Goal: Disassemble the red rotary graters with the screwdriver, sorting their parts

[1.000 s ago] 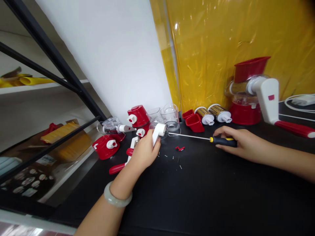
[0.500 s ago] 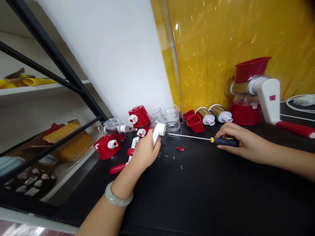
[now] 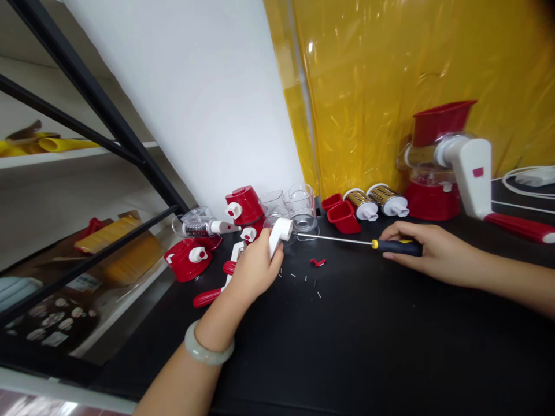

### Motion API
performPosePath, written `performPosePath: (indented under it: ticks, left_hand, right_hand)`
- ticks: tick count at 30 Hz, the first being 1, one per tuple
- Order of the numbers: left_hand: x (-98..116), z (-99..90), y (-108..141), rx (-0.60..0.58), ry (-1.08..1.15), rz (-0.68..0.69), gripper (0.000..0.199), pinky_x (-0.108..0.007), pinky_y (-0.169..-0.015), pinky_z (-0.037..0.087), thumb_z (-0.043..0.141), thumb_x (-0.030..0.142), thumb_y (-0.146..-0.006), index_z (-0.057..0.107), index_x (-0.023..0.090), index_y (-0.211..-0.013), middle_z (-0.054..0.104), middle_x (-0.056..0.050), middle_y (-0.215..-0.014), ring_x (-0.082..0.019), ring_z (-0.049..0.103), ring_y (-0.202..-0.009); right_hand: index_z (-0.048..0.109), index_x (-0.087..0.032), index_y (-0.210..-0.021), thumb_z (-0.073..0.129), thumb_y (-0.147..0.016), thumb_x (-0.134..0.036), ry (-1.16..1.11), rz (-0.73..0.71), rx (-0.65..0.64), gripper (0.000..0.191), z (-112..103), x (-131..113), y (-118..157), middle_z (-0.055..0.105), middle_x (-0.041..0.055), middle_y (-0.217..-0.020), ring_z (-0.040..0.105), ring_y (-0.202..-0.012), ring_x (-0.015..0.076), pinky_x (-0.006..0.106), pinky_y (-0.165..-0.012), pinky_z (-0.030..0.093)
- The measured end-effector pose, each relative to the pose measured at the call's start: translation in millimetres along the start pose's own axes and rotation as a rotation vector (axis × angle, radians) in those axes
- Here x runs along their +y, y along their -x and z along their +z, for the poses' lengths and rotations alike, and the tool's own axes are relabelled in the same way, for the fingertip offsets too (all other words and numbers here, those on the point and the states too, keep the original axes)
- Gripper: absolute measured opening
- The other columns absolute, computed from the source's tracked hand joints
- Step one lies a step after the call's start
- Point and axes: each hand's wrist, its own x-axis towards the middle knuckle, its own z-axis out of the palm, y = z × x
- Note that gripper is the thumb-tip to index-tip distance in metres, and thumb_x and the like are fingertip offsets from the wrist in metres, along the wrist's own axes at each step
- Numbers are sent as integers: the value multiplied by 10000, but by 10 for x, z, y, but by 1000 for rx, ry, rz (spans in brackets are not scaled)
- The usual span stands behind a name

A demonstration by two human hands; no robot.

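Observation:
My left hand [image 3: 256,267] is closed around a white crank arm [image 3: 280,233], its round end pointing right. My right hand [image 3: 407,245] grips the dark blue and yellow handle of a screwdriver [image 3: 340,239]. The long shaft lies level, and its tip reaches the round end of the crank arm; whether it sits inside cannot be made out. Below the shaft, small red pieces [image 3: 318,262] and several screws [image 3: 306,278] lie on the black table [image 3: 368,346]. Beside my left wrist is a red handle [image 3: 208,298] with a white arm.
Red bases [image 3: 188,260], clear plastic housings [image 3: 300,202], red cups [image 3: 343,216] and drum graters [image 3: 387,199] line the back. An assembled red and white grater [image 3: 433,199] stands at right. A shelf rack [image 3: 82,231] is at left.
The fingers of my right hand have shifted slightly on the screwdriver handle, which appears turned, showing more yellow. My left hand and the crank arm look nearly unchanged.

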Motion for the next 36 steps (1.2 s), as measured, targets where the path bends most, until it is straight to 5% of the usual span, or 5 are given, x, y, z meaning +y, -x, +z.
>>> performPosePath:
  ticks: [7, 12, 18, 26, 36]
  left_hand:
    - [-16, -1, -20, 27, 17, -27, 215, -405, -761, 497, 478, 320, -944, 514, 186, -1108, 691, -106, -913, -300, 687, -850]
    - [16, 7, -13, 123, 165, -82, 327, -377, -717, 511, 655, 308, -803, 528, 191, -1081, 695, -66, -886, -275, 680, -802]
    - [-2, 39, 12, 126, 289, 51, 409, -365, -797, 533, 745, 327, -755, 573, 202, -1105, 720, -67, -1048, -256, 694, -922]
    - [-36, 120, -4, 93, 276, 28, 271, -337, -742, 507, 721, 307, -815, 605, 205, -1038, 733, -28, -861, -224, 690, -791]
    - [-47, 83, -4, -6, 220, 34, 287, -327, -720, 493, 679, 224, -796, 583, 226, -1067, 738, -7, -867, -237, 704, -809]
  right_hand:
    - [636, -191, -995, 590, -883, -595, -10, 34, -49, 422, -23, -37, 1, 649, 55, -963, 638, -823, 174, 300, -735, 521]
    - [647, -180, -986, 597, -893, -607, -21, 19, -62, 440, -13, -13, 12, 647, 57, -936, 628, -784, 161, 270, -692, 507]
    - [652, -190, -1006, 594, -911, -577, -17, 9, -108, 403, 11, 24, 28, 647, 54, -961, 628, -815, 166, 276, -710, 509]
    - [652, -189, -1000, 594, -908, -551, -23, 5, -131, 379, -1, -2, 29, 646, 54, -957, 627, -813, 168, 279, -705, 509]
    - [650, -181, -971, 606, -915, -547, -2, -44, -107, 373, -18, 24, 22, 643, 55, -924, 621, -772, 155, 254, -678, 499]
